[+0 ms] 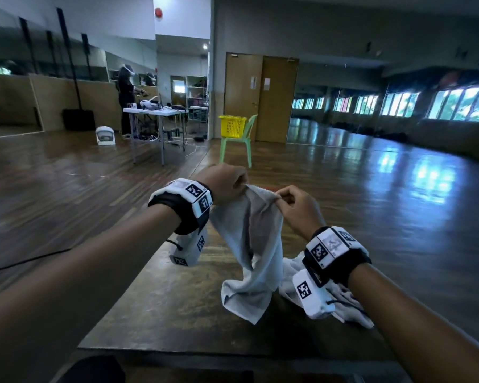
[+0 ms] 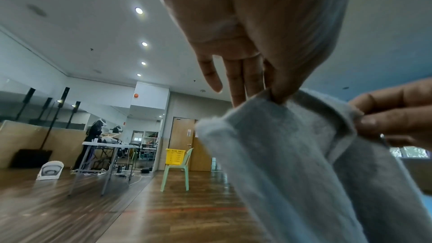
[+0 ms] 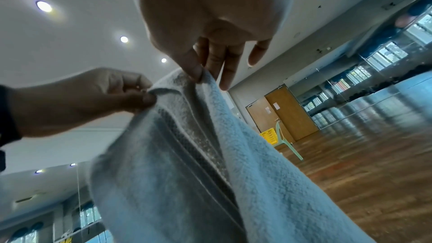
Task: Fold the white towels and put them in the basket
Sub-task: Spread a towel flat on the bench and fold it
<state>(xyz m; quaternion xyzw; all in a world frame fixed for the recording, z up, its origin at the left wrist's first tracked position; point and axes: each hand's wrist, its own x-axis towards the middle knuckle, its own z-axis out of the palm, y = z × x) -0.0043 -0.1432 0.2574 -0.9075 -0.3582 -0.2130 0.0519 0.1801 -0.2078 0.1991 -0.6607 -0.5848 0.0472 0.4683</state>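
A white towel [image 1: 249, 244] hangs from both my hands above the dark table [image 1: 161, 308], its lower end touching the tabletop. My left hand [image 1: 237, 181] pinches one top corner between thumb and forefinger. My right hand [image 1: 285, 199] pinches the top edge close beside it. In the left wrist view the towel [image 2: 292, 154] hangs under my left hand [image 2: 273, 97], with my right hand [image 2: 364, 121] at the right. In the right wrist view my right hand [image 3: 198, 75] pinches the towel [image 3: 187, 154]. More white towel [image 1: 296, 275] lies crumpled on the table under my right wrist. The yellow basket [image 1: 232, 126] sits on a green chair far ahead.
The green chair [image 1: 242, 145] stands on the wooden floor before brown doors [image 1: 260, 98]. At the back left, a person [image 1: 126, 89] stands at a white folding table [image 1: 152, 111] with gear and cables. A small white fan-like device [image 1: 105, 136] sits on the floor.
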